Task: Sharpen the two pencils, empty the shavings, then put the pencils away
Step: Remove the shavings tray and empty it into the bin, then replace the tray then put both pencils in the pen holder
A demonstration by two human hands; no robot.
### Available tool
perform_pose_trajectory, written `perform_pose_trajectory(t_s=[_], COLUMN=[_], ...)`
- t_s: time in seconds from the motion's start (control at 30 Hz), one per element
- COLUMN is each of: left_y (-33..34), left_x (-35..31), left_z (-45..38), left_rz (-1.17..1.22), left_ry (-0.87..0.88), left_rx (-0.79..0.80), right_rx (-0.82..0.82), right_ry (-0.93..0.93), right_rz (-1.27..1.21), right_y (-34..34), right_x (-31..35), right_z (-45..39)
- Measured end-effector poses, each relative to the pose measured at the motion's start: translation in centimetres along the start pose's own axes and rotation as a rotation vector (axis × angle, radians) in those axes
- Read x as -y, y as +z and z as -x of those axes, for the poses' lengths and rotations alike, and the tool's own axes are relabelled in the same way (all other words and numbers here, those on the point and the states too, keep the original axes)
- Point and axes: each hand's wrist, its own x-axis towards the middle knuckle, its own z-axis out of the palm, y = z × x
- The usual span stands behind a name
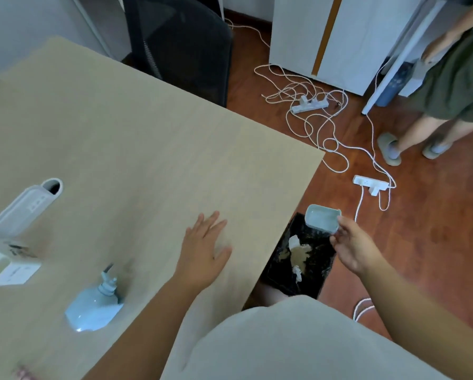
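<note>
My right hand [352, 249] holds the pale blue shavings tray [322, 220] of the sharpener by one end, off the table's right edge, above a black-lined waste bin [312, 270] on the floor. The tray's open side faces me and looks empty. Paper scraps and brownish waste lie in the bin. My left hand [205, 249] rests flat on the beige table [136, 149], fingers spread, holding nothing. The light blue sharpener body [92, 308] with its crank stands on the table to the left of that hand. No pencils can be made out.
A white pencil case [24, 207] lies open-ended at the table's left, beside white boxes [4, 261]. White cables and power strips [309, 105] sprawl on the wooden floor. Another person's legs [421, 133] stand at the far right. A black chair [180, 42] sits behind the table.
</note>
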Motion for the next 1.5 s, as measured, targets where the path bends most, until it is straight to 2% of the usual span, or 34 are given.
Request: perform_pose_trajectory(t_s=[0.13,0.27,0.4,0.53,0.7,0.9,1.07,1.23,1.3,1.37,1.47,1.5], left_y=[-3.7,-6.9,-8.4,-8.0,-7.2,-7.1,-6.4,-6.4,-6.8,-7.3,-7.0,-6.7], left_x=[3.6,6.3,9.3,11.8,12.3,12.2,12.2,12.7,12.6,12.7,14.9,15.8], left_z=[3.6,7.9,12.2,15.4,17.0,17.6,17.6,18.0,18.5,19.6,23.0,24.4], left_rz=[0.027,0.035,0.038,0.036,0.192,0.276,0.286,0.288,0.307,0.349,0.365,0.374], left_ry=[-0.144,-0.346,-0.557,-0.706,-0.671,-0.680,-0.690,-0.677,-0.667,-0.714,-0.985,-1.117], left_rx=[-0.230,-0.429,-0.507,-0.459,-0.400,-0.445,-0.497,-0.496,-0.485,-0.577,-0.848,-0.869], right_rx=[0.266,0.498,0.676,0.750,0.831,0.823,0.918,0.965,0.956,0.902,0.850,0.881], right_ry=[0.116,0.164,0.189,0.195,0.183,0.148,0.337,0.371,0.294,0.112,-0.205,-0.271], right_rz=[0.060,0.348,0.668,0.919,1.143,1.208,1.311,1.411,1.440,1.439,1.394,1.387], right_y=[5.1,13.0,20.7,26.3,29.4,31.7,33.1,33.0,32.9,32.9,33.0,33.1], right_x=[0.3,-2.1,-6.6,-11.9,-17.2,-19.9,-20.4,-20.4,-20.3,-20.4,-20.0,-19.9], right_z=[1.9,3.4,5.8,8.4,10.1,11.6,13.5,13.7,13.2,12.6,12.6,12.9])
